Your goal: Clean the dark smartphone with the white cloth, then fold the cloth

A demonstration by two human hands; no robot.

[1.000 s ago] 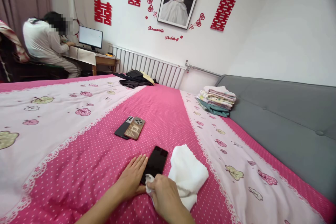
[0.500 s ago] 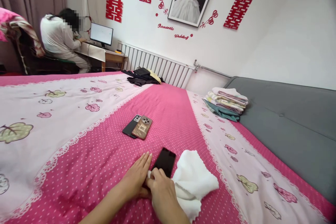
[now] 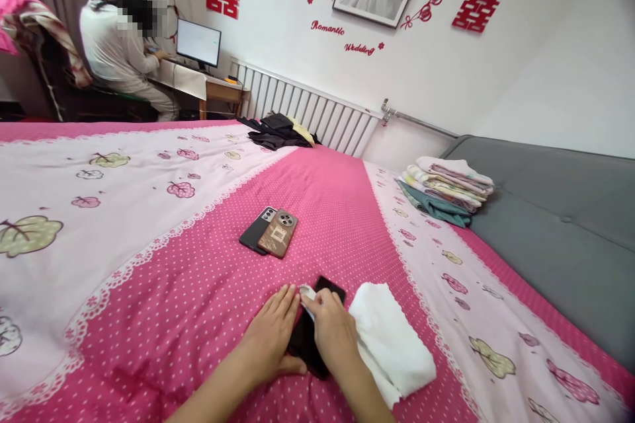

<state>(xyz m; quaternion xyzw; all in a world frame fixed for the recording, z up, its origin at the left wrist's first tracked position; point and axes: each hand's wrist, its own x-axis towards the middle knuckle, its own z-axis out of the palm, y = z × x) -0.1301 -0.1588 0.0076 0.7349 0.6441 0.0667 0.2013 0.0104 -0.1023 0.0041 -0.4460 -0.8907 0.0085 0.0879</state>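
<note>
A dark phone (image 3: 308,337) lies face up on the pink dotted bedspread, partly covered by my hands. My right hand (image 3: 331,324) is closed in a pinch on a bit of white cloth (image 3: 306,291), pressed to the phone's upper left part. My left hand (image 3: 270,327) lies stretched along the phone's left side, its thumb by the lower left edge. Right of my right hand spreads a larger white cloth (image 3: 394,344); my hand hides whether the two white parts join. Farther off, a brown patterned phone (image 3: 278,234) partly overlaps a black phone (image 3: 254,232), both back side up.
Folded cloths (image 3: 446,188) are stacked beside the grey headboard (image 3: 555,211). Dark clothes (image 3: 275,131) with a yellow piece lie at the bed's far edge, before a white radiator (image 3: 307,106). A person (image 3: 116,46) sits at a desk with a monitor (image 3: 198,43).
My right hand has moved up along the phone with the pinched cloth, from its lower left to its upper left part. The view has tilted down and shifted slightly.
</note>
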